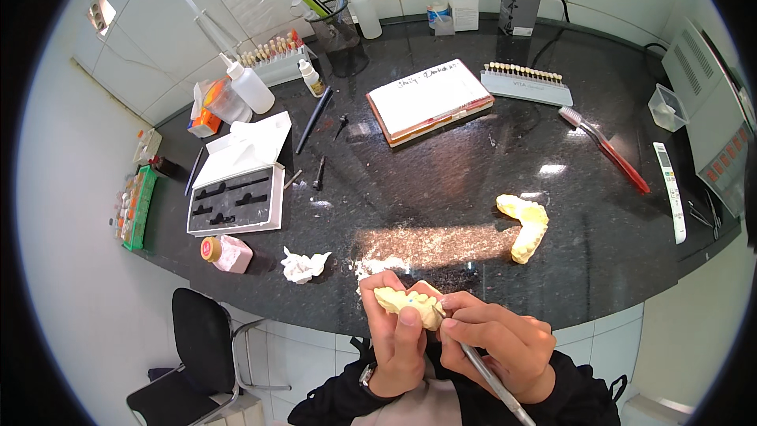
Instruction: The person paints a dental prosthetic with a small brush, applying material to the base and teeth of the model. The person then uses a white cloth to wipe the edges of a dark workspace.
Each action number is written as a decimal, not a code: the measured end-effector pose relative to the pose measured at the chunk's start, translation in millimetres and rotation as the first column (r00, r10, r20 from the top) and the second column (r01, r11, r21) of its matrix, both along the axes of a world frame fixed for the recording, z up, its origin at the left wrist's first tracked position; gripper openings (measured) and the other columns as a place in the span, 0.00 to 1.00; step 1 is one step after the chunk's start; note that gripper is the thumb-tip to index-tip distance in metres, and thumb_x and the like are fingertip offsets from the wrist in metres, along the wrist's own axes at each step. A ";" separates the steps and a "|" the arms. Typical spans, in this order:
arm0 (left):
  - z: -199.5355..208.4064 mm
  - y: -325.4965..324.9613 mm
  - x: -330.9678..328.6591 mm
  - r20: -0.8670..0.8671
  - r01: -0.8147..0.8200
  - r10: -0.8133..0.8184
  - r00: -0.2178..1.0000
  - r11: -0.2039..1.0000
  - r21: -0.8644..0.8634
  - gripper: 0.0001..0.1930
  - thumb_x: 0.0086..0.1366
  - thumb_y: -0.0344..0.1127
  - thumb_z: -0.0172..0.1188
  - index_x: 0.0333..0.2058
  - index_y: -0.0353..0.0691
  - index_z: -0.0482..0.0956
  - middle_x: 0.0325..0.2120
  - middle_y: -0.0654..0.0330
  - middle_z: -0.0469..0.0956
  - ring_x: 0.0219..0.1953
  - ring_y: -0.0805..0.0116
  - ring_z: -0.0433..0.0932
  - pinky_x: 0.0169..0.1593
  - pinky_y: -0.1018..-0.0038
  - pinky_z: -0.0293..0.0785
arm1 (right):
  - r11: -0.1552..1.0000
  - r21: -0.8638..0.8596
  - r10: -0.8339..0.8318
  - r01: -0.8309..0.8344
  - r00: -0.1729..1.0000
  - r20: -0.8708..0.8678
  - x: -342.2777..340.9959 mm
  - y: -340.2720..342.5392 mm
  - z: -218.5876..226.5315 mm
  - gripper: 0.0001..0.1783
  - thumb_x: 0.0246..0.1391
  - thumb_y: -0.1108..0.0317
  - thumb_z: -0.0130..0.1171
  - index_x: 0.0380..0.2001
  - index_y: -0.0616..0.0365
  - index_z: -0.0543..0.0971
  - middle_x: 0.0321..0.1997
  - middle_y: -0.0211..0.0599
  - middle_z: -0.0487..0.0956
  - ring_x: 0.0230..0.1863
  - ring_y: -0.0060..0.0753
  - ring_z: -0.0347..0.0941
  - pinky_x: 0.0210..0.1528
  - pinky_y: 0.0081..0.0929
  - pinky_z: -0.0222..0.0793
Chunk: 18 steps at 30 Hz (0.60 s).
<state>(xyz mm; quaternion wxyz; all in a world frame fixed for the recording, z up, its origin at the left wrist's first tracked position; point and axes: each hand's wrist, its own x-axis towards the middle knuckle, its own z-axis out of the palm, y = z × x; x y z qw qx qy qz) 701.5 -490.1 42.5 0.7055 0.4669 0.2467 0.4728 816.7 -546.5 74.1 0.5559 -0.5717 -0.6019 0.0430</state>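
Note:
Close to the front edge of the dark counter, my left hand [396, 343] grips a pale yellow plaster dental model [418, 306] between thumb and fingers. A small blue mark shows on the model. My right hand [505, 341] is closed around a slim silver pen-shaped tool [490, 376], its back end pointing down and right. The tool's tip meets the model's right side, hidden by my fingertips, so its kind cannot be made out. A second yellow plaster dental arch [530, 227] lies on the counter to the right.
Plaster crumbs [426, 248] are scattered before my hands. Left are a crumpled tissue [304, 265], a pink powder jar [229, 254] and an opened case [236, 201]. Behind lie a notepad [430, 99] and a tooth shade guide [527, 85]; a red toothbrush [607, 150] lies right.

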 end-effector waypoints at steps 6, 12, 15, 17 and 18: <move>4.1 -1.5 0.7 0.009 -0.008 0.008 1.000 1.000 0.019 0.18 0.69 0.42 0.48 0.46 0.41 0.51 0.34 0.46 0.70 0.28 0.72 0.68 0.30 0.79 0.64 | 0.999 -0.023 -0.024 0.025 0.998 0.060 -2.0 1.7 2.4 0.13 0.36 0.80 0.69 0.29 0.62 0.78 0.28 0.40 0.82 0.30 0.35 0.83 0.27 0.19 0.78; -0.3 0.3 1.7 0.042 0.006 -0.006 0.999 1.000 0.001 0.18 0.69 0.41 0.48 0.46 0.41 0.51 0.35 0.45 0.69 0.31 0.71 0.69 0.34 0.77 0.65 | 0.999 0.042 0.020 -0.019 1.000 -0.012 2.5 1.6 -4.0 0.13 0.36 0.80 0.68 0.28 0.62 0.78 0.31 0.42 0.82 0.28 0.32 0.82 0.26 0.18 0.78; 0.1 0.6 2.3 0.041 0.017 -0.016 0.999 1.000 -0.009 0.18 0.69 0.41 0.49 0.46 0.40 0.51 0.35 0.45 0.69 0.33 0.71 0.68 0.36 0.77 0.65 | 0.999 -0.008 -0.031 0.031 0.999 0.039 0.1 0.9 0.5 0.12 0.36 0.80 0.68 0.28 0.61 0.78 0.31 0.42 0.82 0.27 0.31 0.82 0.25 0.18 0.77; 1.9 -0.1 2.9 0.027 0.002 -0.001 1.000 1.000 -0.013 0.18 0.69 0.41 0.49 0.47 0.40 0.52 0.36 0.46 0.69 0.33 0.71 0.68 0.37 0.77 0.65 | 0.997 -0.051 -0.062 0.066 0.995 0.076 -2.7 -0.1 6.0 0.12 0.36 0.80 0.68 0.28 0.61 0.78 0.30 0.41 0.82 0.28 0.31 0.82 0.25 0.18 0.77; 3.0 -0.3 4.1 0.016 -0.018 0.018 1.000 1.000 -0.010 0.17 0.69 0.41 0.49 0.47 0.40 0.52 0.36 0.46 0.69 0.33 0.71 0.68 0.37 0.77 0.65 | 0.995 -0.064 -0.064 0.070 0.994 0.085 -2.9 0.0 8.1 0.12 0.36 0.80 0.68 0.28 0.61 0.78 0.30 0.41 0.82 0.28 0.32 0.82 0.25 0.18 0.77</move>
